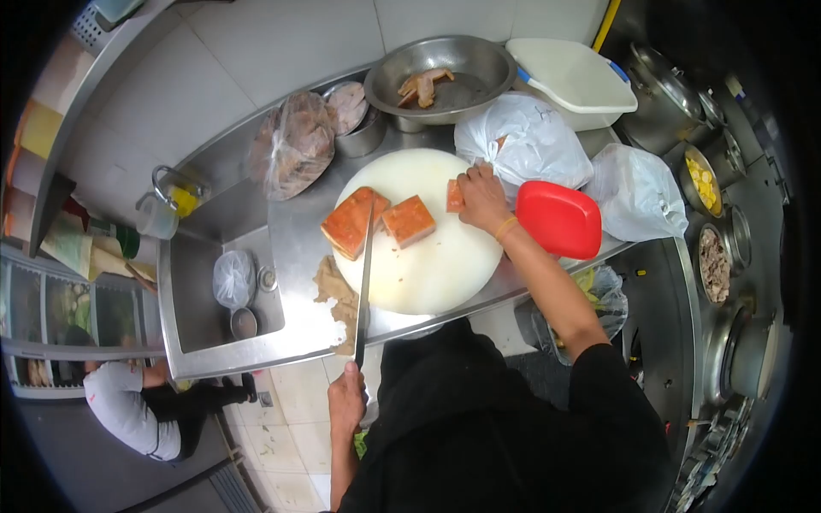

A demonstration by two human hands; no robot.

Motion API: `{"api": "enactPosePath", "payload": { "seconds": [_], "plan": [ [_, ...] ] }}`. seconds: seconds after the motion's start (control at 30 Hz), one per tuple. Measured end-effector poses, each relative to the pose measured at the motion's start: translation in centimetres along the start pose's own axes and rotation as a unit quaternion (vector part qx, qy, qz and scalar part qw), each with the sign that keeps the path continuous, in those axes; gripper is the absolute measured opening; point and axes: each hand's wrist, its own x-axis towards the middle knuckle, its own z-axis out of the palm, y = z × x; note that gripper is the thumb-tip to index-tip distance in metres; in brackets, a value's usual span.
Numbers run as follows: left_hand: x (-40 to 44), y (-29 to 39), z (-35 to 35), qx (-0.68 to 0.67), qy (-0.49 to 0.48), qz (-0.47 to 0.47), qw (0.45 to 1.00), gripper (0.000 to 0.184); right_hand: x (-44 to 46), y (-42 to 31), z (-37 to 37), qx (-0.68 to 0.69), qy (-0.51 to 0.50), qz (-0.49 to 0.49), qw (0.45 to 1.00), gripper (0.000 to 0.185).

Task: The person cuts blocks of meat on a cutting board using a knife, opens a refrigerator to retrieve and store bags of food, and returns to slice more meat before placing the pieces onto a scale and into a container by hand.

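Note:
My left hand is wrapped round the handle of a long knife, whose blade points away over the left part of a round white cutting board. Beside the blade lies a large orange-brown block of food, its edge partly behind the knife. A second, square block sits just right of it. My right hand grips a smaller orange piece at the board's right side, its fingers closed over the piece. A red plastic tray is right next to my right wrist.
Behind the board stand a metal basin, a bagged bundle of meat and white plastic bags. At left is a sink. Pots line the right. Another person is at lower left.

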Motion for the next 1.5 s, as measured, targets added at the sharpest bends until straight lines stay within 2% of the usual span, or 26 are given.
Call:
{"api": "enactPosePath", "payload": {
  "seconds": [0.07, 0.13, 0.2, 0.3, 0.4, 0.5, 0.53, 0.63, 0.7, 0.77, 0.83, 0.93, 1.17, 1.2, 1.27, 1.37, 1.47, 1.5],
  "plan": [
    [0.2, 0.3, 0.0, -0.010, 0.004, 0.013, 1.000, 0.065, 0.7, -2.5, -2.2, -0.029, -0.077, 0.018, 0.996, 0.072],
    [0.0, 0.9, -0.1, -0.035, 0.001, 0.008, 0.999, 0.063, 1.3, -3.9, -0.6, -0.009, -0.007, -0.133, 0.991, 0.098],
    [0.8, 0.1, 0.0, -0.062, -0.007, 0.016, 0.998, 0.062, 2.5, -5.7, 1.3, 0.138, -0.072, -0.176, 0.972, 0.089],
    [1.1, -0.2, -0.1, -0.052, -0.017, 0.028, 0.998, 0.062, 3.1, -7.6, 3.1, 0.191, -0.145, -0.143, 0.960, 0.077],
    [0.6, 0.7, -0.4, -0.036, -0.018, 0.018, 0.999, 0.061, 1.6, -8.7, 2.7, 0.180, -0.148, -0.098, 0.968, 0.066],
    [0.9, 0.2, -0.2, -0.049, -0.021, 0.025, 0.998, 0.060, -1.2, -8.6, 0.5, 0.194, -0.146, -0.071, 0.967, 0.063],
    [1.0, 0.0, -0.3, -0.059, -0.018, 0.023, 0.998, 0.060, -2.0, -8.2, -0.8, 0.201, -0.150, -0.045, 0.967, 0.068],
    [0.8, 0.2, -0.8, -0.060, -0.010, 0.031, 0.998, 0.061, -4.7, -5.0, -6.7, 0.238, -0.019, 0.001, 0.971, 0.072],
    [0.8, 0.4, -1.1, -0.052, 0.005, 0.034, 0.998, 0.062, -5.8, -1.6, -10.6, 0.242, 0.000, 0.107, 0.964, 0.076],
    [1.3, 0.4, -1.7, -0.028, -0.007, 0.045, 0.999, 0.062, -7.1, 2.7, -11.0, 0.158, 0.068, 0.116, 0.978, 0.077],
    [2.3, -0.4, -2.5, -0.016, -0.030, 0.035, 0.999, 0.062, -8.2, 5.7, -12.3, 0.100, 0.020, 0.158, 0.982, 0.080],
    [2.8, -0.2, -2.6, 0.009, -0.037, 0.060, 0.997, 0.061, -9.1, 8.5, -12.0, 0.059, -0.048, 0.217, 0.973, 0.073],
    [3.5, -0.2, -2.7, 0.066, -0.075, 0.103, 0.990, 0.062, -9.7, 11.4, -9.5, 0.044, -0.089, 0.211, 0.972, 0.074],
    [2.9, 0.3, -2.7, 0.077, -0.078, 0.073, 0.991, 0.061, -9.8, 11.4, -9.6, 0.040, -0.096, 0.220, 0.970, 0.073],
    [2.8, -0.2, -2.5, 0.074, -0.066, 0.071, 0.993, 0.061, -9.6, 11.0, -9.8, 0.034, -0.108, 0.230, 0.966, 0.071],
    [2.4, -0.6, -2.8, 0.057, -0.065, 0.073, 0.994, 0.061, -10.0, 11.1, -8.4, 0.025, -0.044, 0.227, 0.973, 0.068],
    [1.9, -1.0, -3.4, 0.044, -0.049, 0.077, 0.995, 0.062, -9.7, 6.7, -7.7, 0.022, 0.220, 0.081, 0.972, 0.059],
    [1.7, -1.1, -3.6, 0.038, -0.038, 0.077, 0.996, 0.063, -9.3, 4.2, -7.3, 0.100, 0.227, 0.039, 0.968, 0.054]
  ]
}}
